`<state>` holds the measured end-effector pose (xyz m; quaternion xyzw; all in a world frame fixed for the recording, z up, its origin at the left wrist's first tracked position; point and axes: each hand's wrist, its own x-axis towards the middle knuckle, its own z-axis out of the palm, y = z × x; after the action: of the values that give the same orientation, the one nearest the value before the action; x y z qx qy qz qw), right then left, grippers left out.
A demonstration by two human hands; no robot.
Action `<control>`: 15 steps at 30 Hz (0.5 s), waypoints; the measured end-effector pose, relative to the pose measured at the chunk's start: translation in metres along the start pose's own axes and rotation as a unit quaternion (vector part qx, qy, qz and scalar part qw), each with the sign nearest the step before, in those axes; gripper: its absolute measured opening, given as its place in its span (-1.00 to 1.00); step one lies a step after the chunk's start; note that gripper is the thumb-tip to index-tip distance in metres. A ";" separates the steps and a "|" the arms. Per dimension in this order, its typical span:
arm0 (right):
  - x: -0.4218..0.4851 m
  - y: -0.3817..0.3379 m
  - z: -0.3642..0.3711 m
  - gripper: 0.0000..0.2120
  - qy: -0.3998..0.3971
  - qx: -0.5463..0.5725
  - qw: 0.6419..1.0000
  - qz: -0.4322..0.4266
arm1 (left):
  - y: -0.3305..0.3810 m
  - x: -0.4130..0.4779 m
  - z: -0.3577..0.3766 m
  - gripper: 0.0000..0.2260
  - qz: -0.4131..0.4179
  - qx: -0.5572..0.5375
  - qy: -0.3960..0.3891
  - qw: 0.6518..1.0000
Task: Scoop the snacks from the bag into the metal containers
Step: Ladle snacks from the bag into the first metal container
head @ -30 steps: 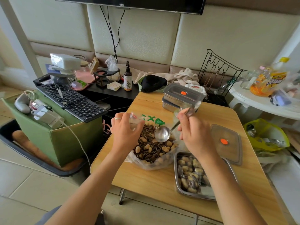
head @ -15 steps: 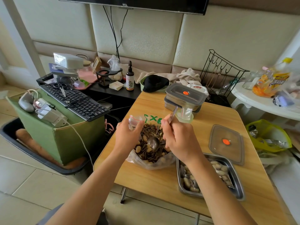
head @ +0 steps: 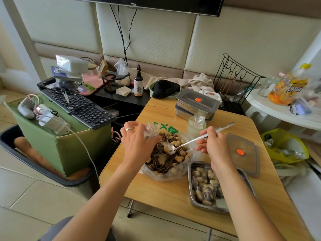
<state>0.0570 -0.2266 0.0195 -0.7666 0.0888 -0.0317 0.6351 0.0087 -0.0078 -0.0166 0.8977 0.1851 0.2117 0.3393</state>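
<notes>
Between the two hands, in the head view, the spoon (head: 167,148) has come up out of the snacks (head: 161,162) where it was dug in half a second ago, and now sits nearly level with a few pale nuts in its bowl, just above the open bag (head: 161,176). The left hand (head: 137,145) grips the bag's far rim to keep the mouth wide, while the right hand (head: 214,147) pinches the spoon's handle. That scoop looks finished, leaving the carry to the partly filled metal container (head: 221,205) lying under the right wrist.
</notes>
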 end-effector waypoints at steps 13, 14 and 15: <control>-0.013 -0.026 -0.026 -0.63 0.097 0.044 0.984 -0.145 | 0.010 -0.008 0.018 -0.49 0.171 0.052 -0.075 0.981; -0.015 -0.027 -0.025 -0.64 0.089 0.038 0.982 -0.163 | 0.012 -0.009 0.019 -0.49 0.154 0.025 -0.111 0.981; -0.018 -0.028 -0.025 -0.65 0.082 0.029 0.979 -0.183 | 0.014 -0.010 0.021 -0.50 0.137 0.001 -0.139 0.981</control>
<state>0.0376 -0.2423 0.0528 -0.7457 -0.0022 -0.2124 0.6315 0.0136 -0.0336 -0.0240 0.9355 0.0114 0.1288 0.3289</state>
